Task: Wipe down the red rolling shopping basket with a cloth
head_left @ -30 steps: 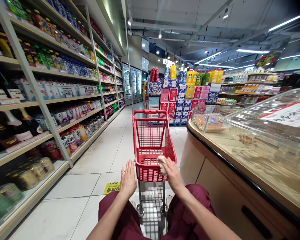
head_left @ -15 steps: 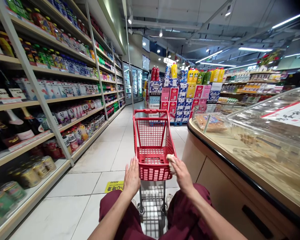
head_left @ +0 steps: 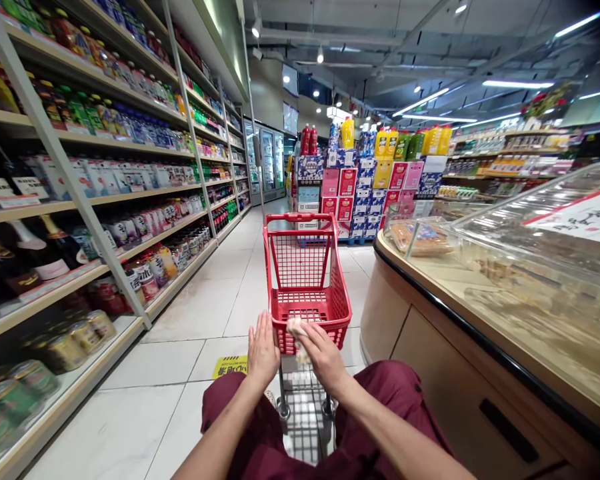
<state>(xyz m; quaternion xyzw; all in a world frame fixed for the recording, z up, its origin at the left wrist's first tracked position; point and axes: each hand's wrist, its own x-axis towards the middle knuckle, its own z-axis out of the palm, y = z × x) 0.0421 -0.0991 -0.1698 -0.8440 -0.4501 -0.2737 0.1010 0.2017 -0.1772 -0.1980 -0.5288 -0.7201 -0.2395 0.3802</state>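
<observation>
Here we are in the aisle, and the red cart (head_left: 339,327) stands centre scene, just past the knees, its basket between the 2 hands. The right hand (head_left: 323,357) has a pale cloth (head_left: 300,333) pinched in its fingers, over the near rim of the basket. The left hand (head_left: 263,350) is flat and empty, fingers together, at the basket's near left corner; whether it presses there, I can't tell. This looks like a wipe, and my advice is to brace the cart with that left palm, since it stands on wheels, spread the cloth wider under the fingers, and follow the rim from 1 corner to the other, then work into the slots. Now the writing! The yellow floor sign (head_left: 229,367), left of the cart and partly hidden by the left arm, shows upside-down Chinese characters, seemingly 地滑, slippery floor. On the right, a red-edged placard (head_left: 580,213) carries black characters too skewed to read. The far red boxes (head_left: 347,181) have white print, too small from here, and the dark bottles (head_left: 30,187) at left show big capitals, but no brand I can confirm.
</observation>
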